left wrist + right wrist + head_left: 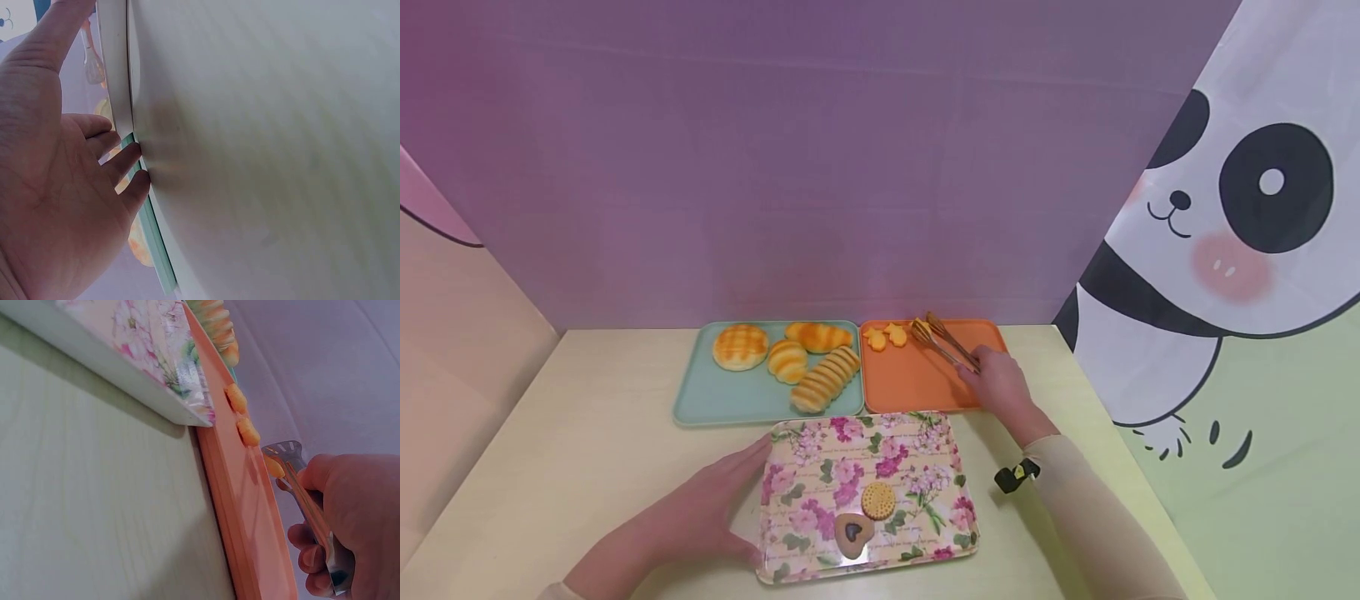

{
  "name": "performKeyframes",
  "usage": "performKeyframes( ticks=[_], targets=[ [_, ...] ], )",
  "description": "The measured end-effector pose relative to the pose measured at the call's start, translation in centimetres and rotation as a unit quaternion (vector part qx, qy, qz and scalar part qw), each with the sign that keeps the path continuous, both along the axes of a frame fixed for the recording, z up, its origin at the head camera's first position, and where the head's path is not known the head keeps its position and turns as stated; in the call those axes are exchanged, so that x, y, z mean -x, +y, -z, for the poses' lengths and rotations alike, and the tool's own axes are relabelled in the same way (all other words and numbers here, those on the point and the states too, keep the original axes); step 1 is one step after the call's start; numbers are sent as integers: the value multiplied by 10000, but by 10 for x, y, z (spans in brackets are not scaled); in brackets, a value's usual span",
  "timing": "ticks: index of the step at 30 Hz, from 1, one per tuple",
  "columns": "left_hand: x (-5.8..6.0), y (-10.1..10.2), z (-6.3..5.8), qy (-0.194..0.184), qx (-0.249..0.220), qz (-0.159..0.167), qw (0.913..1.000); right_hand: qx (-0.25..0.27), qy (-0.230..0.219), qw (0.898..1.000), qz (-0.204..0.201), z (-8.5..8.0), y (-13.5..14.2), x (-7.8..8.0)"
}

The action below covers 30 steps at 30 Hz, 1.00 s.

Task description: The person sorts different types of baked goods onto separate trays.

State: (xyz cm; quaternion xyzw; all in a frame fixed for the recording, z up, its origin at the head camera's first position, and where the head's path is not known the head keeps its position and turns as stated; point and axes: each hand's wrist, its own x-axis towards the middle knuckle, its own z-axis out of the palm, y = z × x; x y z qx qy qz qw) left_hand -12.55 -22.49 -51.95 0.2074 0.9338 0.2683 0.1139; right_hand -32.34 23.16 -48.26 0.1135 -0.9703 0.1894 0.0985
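Note:
My right hand [1000, 385] grips a pair of metal tongs [946, 343] over the orange tray [917, 379]. In the right wrist view, the tongs' slotted ends [286, 450] are around a small yellow-orange piece [274, 467]. Two similar pieces, a left one [876, 339] and a right one [896, 335], lie on that tray to the left. My left hand [715, 508] rests spread along the left side of the flowered tray [805, 500], thumb by the near corner. On the flowered tray lie a round biscuit [878, 501] and a heart-centred brown cookie [853, 536].
A light green tray [722, 404] stands at the back left, against the orange one. It bears a round bun [741, 347], a small roll [787, 361], a long glazed bread [820, 337] and a ridged loaf [826, 380]. A purple cloth [760, 167] hangs behind the table.

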Motion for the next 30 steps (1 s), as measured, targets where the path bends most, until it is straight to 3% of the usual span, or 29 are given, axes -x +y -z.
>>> performKeyframes(
  ticks=[19, 30],
  targets=[
    [-3, 1, -7, -33, -85, -2, 10000, 222, -206, 9994, 136, 12, -10, 3],
    [-3, 1, -5, 36, 18, 13, 10000, 215, -260, 9993, 167, 9, -13, 0]
  ],
)
